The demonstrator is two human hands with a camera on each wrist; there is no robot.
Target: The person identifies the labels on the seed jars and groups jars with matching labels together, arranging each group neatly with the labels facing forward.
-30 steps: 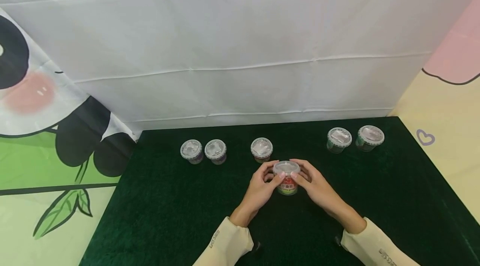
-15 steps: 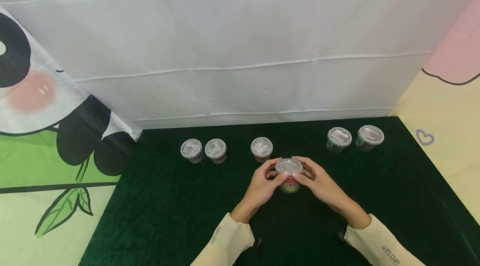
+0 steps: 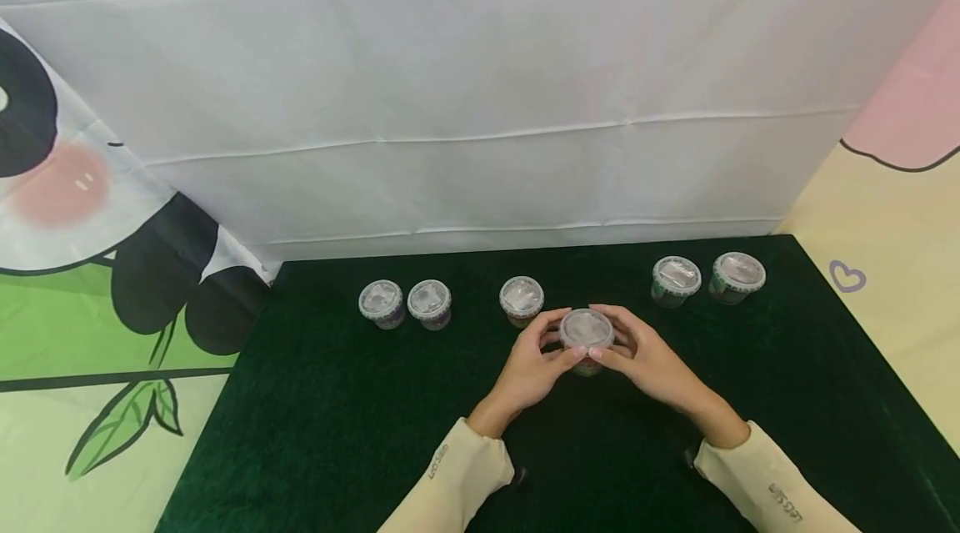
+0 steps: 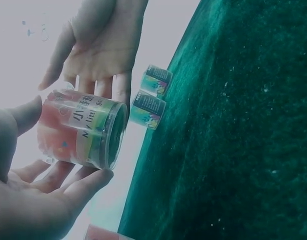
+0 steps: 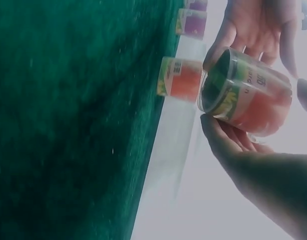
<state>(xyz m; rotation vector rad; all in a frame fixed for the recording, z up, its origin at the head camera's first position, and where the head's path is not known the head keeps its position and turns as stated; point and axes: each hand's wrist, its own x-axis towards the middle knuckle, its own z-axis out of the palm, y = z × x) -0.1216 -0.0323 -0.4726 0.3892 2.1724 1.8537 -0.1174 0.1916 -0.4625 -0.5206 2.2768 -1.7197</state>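
Note:
Between both hands is a clear plastic tub (image 3: pixel 587 329) with a lid and red contents; its printed label (image 4: pixel 88 125) shows in the left wrist view. My left hand (image 3: pixel 530 366) holds its left side, fingers curled round it and thumb at the front near the rim. On the opposite side my right hand (image 3: pixel 647 362) grips it the same way, the two thumbs close together. In both wrist views the tub's base is off the table. Just behind the left fingers stands another red tub (image 5: pixel 181 80) in the right wrist view.
Two purple tubs (image 3: pixel 381 302) stand side by side at the back left of the dark green tabletop (image 3: pixel 337 416). Two green tubs (image 3: pixel 675 279) stand at the back right. A white cloth wall (image 3: pixel 480 183) rises behind the table, with printed cloths at both sides.
Both hands have raised the tub and shifted it a little to the right and away. Its lid faces the head camera more, hiding most of the label there. The other tubs stay put.

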